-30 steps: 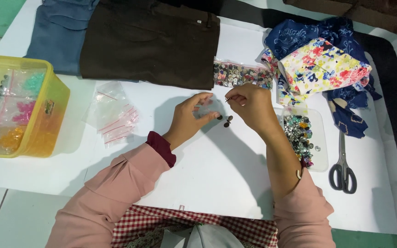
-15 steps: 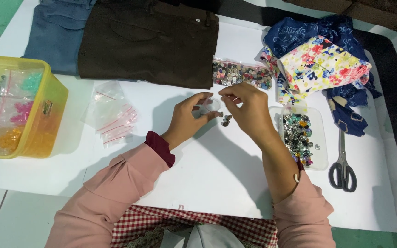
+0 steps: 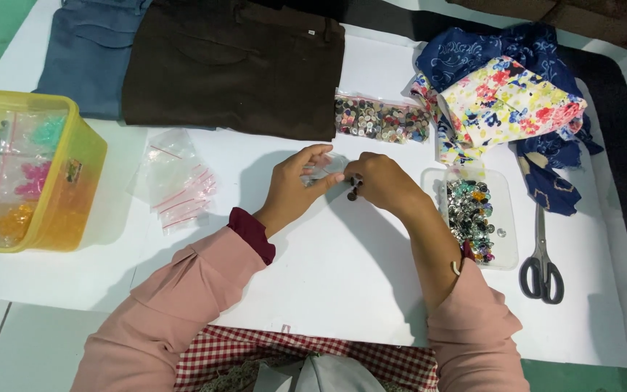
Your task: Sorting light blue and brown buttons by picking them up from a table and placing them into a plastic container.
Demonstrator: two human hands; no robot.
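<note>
Small clear bag (image 3: 322,168) pinched between left hand (image 3: 295,187) and right hand (image 3: 380,181), both closed on it, dark buttons (image 3: 354,193) beneath. At twelve o'clock, button-filled clear bag (image 3: 380,120); at nine, empty red-striped bags (image 3: 175,181).

I'm seeing open white bench (image 3: 342,290) between my forearms and toward me, easy passage there. Ahead, the brown trousers (image 3: 234,65) and the bag of buttons (image 3: 380,120) are blocking the far edge. To my right the clear tray of beads (image 3: 475,214) and scissors (image 3: 542,261) are crowding in; left, small plastic bags (image 3: 175,181) and the yellow box (image 3: 30,170) are standing in the way.
</note>
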